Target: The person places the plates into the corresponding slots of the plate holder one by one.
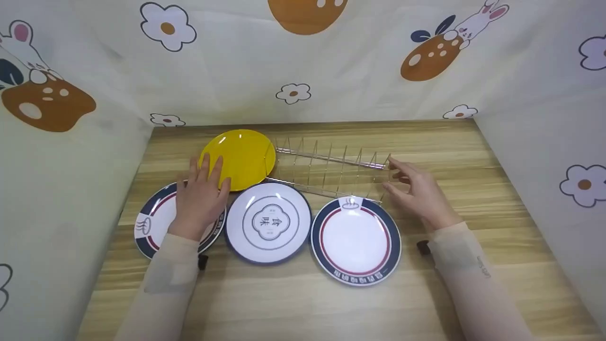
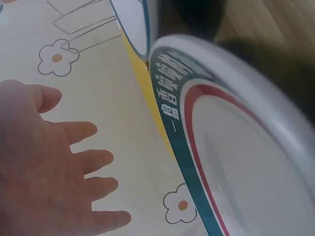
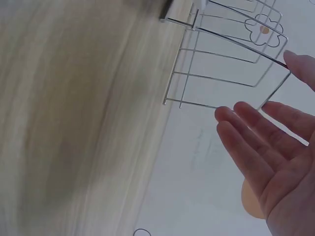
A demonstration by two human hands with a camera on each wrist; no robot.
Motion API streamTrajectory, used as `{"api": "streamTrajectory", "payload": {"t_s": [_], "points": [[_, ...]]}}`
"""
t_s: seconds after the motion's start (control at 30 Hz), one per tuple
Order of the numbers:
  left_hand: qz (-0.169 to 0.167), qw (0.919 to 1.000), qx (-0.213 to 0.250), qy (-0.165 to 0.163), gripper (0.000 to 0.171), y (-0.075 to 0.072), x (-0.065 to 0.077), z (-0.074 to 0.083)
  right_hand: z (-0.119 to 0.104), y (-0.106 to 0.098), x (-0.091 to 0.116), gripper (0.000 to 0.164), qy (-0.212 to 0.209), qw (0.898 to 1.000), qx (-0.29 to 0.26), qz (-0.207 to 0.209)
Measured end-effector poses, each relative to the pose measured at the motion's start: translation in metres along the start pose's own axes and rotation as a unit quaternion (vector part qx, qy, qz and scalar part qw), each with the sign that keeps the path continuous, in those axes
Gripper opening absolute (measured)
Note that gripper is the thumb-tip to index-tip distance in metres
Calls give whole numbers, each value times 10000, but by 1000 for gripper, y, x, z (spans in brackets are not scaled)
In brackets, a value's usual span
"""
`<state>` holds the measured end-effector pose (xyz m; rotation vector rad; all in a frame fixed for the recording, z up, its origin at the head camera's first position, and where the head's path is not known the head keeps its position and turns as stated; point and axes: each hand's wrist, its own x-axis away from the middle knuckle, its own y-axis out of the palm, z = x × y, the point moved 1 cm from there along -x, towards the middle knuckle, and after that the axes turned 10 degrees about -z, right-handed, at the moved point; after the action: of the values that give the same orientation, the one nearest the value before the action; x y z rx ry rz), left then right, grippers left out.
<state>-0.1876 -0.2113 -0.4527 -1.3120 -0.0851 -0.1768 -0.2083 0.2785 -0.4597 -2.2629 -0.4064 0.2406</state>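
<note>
My left hand [image 1: 199, 203] is spread with fingers apart over the left blue-rimmed plate [image 1: 158, 213], its fingertips overlapping the edge of a yellow plate [image 1: 248, 158]. In the left wrist view, nothing sits in that hand [image 2: 44, 172]. A wire dish rack [image 1: 326, 158] lies lengthwise to the right of the yellow plate. Thumb and index finger of my right hand [image 1: 421, 189] pinch its right end wire, while the other fingers extend loosely, as the right wrist view shows. In front of the rack lie a white plate with a flower-shaped emblem [image 1: 270, 225] and another blue-rimmed plate [image 1: 355, 244].
The wooden table [image 1: 284, 303] is bordered by a cream cloth [image 1: 227, 71] printed with flowers and rabbits at the back and both sides. The three front plates stand in a row, close together, and the rack has upright wire dividers.
</note>
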Motion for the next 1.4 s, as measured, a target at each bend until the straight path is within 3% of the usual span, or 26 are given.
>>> {"api": "streamTrajectory", "payload": {"t_s": [0.3, 0.67, 0.93, 1.17, 1.4], "points": [[-212, 9992, 134, -316, 78, 4, 10, -25, -2, 4, -1, 81, -22, 9995, -298, -60], [-422, 9960, 166, -771, 82, 2, 38, -84, -3, 9, 0, 84, 26, 9996, -253, -78], [-667, 9909, 376, -1106, 96, -7, 60, -123, -2, 9, 0, 88, 62, 9993, -354, -34], [-1210, 9800, 541, -1482, 105, -7, 65, -139, -1, 8, 0, 87, 81, 9993, -371, -48], [-1392, 9773, 426, -1539, 101, -5, 70, -153, -1, 7, 0, 89, 11, 9986, -521, -106]]}}
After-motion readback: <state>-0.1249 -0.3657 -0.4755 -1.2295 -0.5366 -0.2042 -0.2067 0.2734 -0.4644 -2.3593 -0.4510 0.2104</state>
